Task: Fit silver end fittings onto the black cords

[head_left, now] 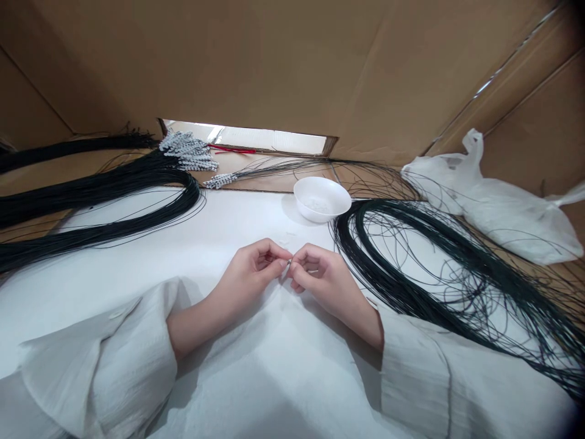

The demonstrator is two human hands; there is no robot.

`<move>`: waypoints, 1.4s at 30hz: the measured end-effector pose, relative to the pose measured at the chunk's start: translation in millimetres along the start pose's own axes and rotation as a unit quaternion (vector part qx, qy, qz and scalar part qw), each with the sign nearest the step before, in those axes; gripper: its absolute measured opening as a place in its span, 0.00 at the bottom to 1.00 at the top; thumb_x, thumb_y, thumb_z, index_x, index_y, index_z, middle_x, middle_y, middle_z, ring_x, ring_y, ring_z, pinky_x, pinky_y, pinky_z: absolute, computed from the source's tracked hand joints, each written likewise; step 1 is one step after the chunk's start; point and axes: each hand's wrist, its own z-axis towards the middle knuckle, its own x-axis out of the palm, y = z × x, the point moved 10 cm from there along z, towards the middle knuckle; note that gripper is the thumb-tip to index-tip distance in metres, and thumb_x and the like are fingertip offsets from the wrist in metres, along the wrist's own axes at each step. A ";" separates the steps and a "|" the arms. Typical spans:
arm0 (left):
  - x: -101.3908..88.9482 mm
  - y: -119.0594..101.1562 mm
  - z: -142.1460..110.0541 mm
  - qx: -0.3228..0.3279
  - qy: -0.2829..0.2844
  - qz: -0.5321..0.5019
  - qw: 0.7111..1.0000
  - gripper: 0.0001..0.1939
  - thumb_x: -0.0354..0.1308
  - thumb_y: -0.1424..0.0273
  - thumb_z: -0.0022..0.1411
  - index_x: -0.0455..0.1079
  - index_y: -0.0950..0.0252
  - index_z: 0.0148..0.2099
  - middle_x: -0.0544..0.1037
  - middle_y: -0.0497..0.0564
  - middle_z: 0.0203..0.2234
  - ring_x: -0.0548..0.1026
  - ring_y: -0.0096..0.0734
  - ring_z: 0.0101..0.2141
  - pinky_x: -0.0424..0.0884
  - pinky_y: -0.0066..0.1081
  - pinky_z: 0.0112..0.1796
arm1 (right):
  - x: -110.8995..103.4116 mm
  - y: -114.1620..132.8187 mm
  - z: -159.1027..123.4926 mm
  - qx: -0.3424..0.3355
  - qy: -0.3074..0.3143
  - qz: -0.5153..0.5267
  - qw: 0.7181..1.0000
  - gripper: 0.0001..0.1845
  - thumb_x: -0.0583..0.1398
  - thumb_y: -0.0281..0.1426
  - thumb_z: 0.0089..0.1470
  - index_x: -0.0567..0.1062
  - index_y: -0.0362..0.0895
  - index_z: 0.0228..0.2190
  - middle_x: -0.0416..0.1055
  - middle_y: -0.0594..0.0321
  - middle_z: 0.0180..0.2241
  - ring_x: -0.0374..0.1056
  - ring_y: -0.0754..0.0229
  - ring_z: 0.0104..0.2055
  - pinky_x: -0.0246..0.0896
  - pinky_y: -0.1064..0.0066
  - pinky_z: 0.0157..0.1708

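Over the white tabletop, the fingertips of my left hand [258, 265] and my right hand [320, 271] meet in a pinch. Between them is a tiny dark and pale piece [289, 262], which looks like the end of a thin dark cord; most of it is hidden by the fingers. Just beyond the hands stands a white bowl [322, 207] with small whitish bits in it. A few small white pieces [287, 234] lie on the table between the bowl and my fingers.
A thick bundle of dark cords [393, 268] loops across the right side, with loose strands. More dark cord bundles [100, 228] lie on the left, near a cluster of white-and-black tips [188, 150]. A white plastic bag [503, 201] rests at right. Cardboard walls [256, 61] enclose the back.
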 end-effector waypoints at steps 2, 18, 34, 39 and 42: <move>-0.5 0.4 0.4 0.000 -0.002 0.000 1.000 0.03 0.54 0.74 0.56 0.68 0.68 0.34 0.73 0.47 0.27 0.70 0.24 0.29 0.64 0.25 0.33 | -0.8 -0.5 0.2 0.003 -0.006 0.004 1.000 0.04 0.55 0.23 0.49 0.67 0.40 0.24 0.67 0.66 0.21 0.63 0.68 0.21 0.59 0.77 0.23; -4.7 3.6 2.1 0.017 -0.021 -0.011 1.000 0.09 0.54 0.75 0.55 0.62 0.65 0.41 0.69 0.46 0.29 0.69 0.23 0.32 0.65 0.24 0.34 | -4.9 2.7 0.5 -0.022 -0.027 -0.024 0.999 0.04 0.57 0.22 0.48 0.69 0.38 0.23 0.68 0.65 0.23 0.64 0.69 0.24 0.59 0.80 0.25; -3.5 -12.3 -2.8 0.091 -0.019 0.145 0.985 0.09 0.50 0.73 0.58 0.62 0.64 0.43 0.70 0.49 0.33 0.71 0.29 0.35 0.67 0.29 0.37 | -2.4 -1.8 -0.1 -0.016 -0.015 -0.021 1.000 0.05 0.55 0.27 0.51 0.70 0.39 0.26 0.69 0.63 0.23 0.65 0.66 0.25 0.60 0.75 0.26; -2.8 -5.5 0.7 0.064 -0.003 0.116 0.991 0.05 0.50 0.73 0.58 0.66 0.65 0.37 0.73 0.49 0.30 0.72 0.29 0.32 0.67 0.29 0.34 | 1.4 -13.8 3.1 0.028 0.011 0.028 0.999 0.06 0.57 0.30 0.51 0.70 0.39 0.27 0.70 0.62 0.23 0.65 0.66 0.24 0.62 0.75 0.25; -1.0 -4.2 1.1 0.052 0.008 0.102 0.993 0.05 0.50 0.74 0.58 0.67 0.66 0.36 0.73 0.49 0.29 0.71 0.28 0.31 0.67 0.28 0.33 | 3.2 -17.9 4.0 0.053 0.025 0.041 0.997 0.07 0.57 0.31 0.50 0.70 0.38 0.26 0.70 0.60 0.24 0.64 0.67 0.23 0.61 0.75 0.24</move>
